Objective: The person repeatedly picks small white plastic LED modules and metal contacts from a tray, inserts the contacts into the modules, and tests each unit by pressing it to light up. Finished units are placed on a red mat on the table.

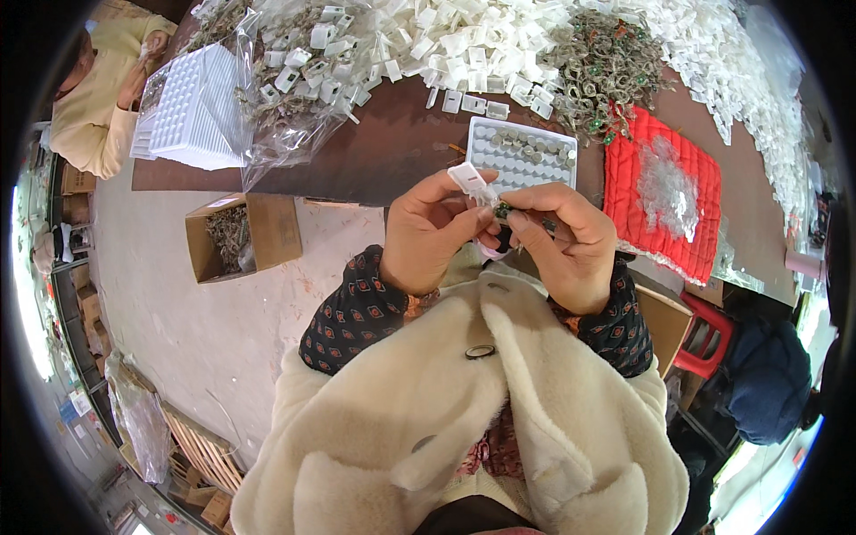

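Note:
Between the fingers of my left hand [428,232] is a small white plastic casing [467,178], held tilted above the table's near edge. My right hand [566,236] meets it there, thumb and forefinger pinching a small green circuit board [502,211] against the casing's lower end. How far the board sits inside the casing is hidden by my fingertips. Just beyond both hands lies a white dimpled tray [481,147] with several round, silvery coin-like pieces [535,147] in its hollows.
White casings [455,45] heap across the table's back, beside a tangle of wired boards [606,67]. A red quilted pad [624,169] bears clear plastic bits [667,192]. Stacked white trays [201,107] stand left, near another person [98,116]. A cardboard box [276,234] sits on the floor.

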Motion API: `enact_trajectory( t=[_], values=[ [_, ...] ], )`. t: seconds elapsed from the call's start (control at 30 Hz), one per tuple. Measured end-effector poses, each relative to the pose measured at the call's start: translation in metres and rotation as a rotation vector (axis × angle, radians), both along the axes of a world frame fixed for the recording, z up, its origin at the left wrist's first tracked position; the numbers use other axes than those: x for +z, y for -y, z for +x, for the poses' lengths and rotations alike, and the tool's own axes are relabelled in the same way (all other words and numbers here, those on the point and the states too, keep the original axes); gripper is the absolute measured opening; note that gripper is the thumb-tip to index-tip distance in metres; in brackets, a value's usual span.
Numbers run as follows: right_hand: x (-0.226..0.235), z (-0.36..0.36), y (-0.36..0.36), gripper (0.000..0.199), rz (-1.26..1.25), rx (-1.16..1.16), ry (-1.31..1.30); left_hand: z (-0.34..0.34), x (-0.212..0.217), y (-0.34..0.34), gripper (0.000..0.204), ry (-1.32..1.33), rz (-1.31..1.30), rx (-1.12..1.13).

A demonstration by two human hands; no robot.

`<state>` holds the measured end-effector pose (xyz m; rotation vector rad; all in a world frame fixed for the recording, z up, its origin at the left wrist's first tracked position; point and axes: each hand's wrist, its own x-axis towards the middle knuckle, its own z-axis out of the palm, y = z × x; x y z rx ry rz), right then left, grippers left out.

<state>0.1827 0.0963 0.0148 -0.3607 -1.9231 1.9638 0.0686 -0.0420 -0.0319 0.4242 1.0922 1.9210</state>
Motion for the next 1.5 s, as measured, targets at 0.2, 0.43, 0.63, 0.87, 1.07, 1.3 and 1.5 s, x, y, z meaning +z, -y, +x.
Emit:
enact_trajectory(
  t=[0.2,0.43,0.63,0.87,1.07,1.3,1.5],
  values=[
    [-0.003,-0.005,0.004,0.014,0.063,-0.083,0.034,0.0,-0.005,0.004,0.028,0.025,0.096,-0.004],
    [-0.005,-0.007,0.007,0.012,-0.006,-0.084,0.002,0.004,-0.007,0.003,0.022,0.024,0.178,0.08],
    [-0.007,-0.008,0.012,0.013,0.002,-0.085,0.001,0.007,-0.008,0.002,0.022,-0.01,0.179,0.143],
    [-0.011,-0.006,0.009,0.021,0.199,-0.032,-0.065,0.007,-0.017,0.004,0.019,-0.079,0.246,0.222],
    [-0.013,-0.006,0.017,0.023,0.349,-0.088,-0.01,0.018,-0.02,-0.001,0.024,-0.138,0.246,0.367],
    [-0.007,-0.012,0.015,0.033,-0.216,0.005,0.06,0.023,-0.022,-0.005,0.021,-0.072,0.28,0.45],
    [0.0,-0.012,0.016,0.037,-0.002,0.051,0.064,0.024,-0.024,0.0,0.022,-0.177,0.219,0.453]
  ],
)
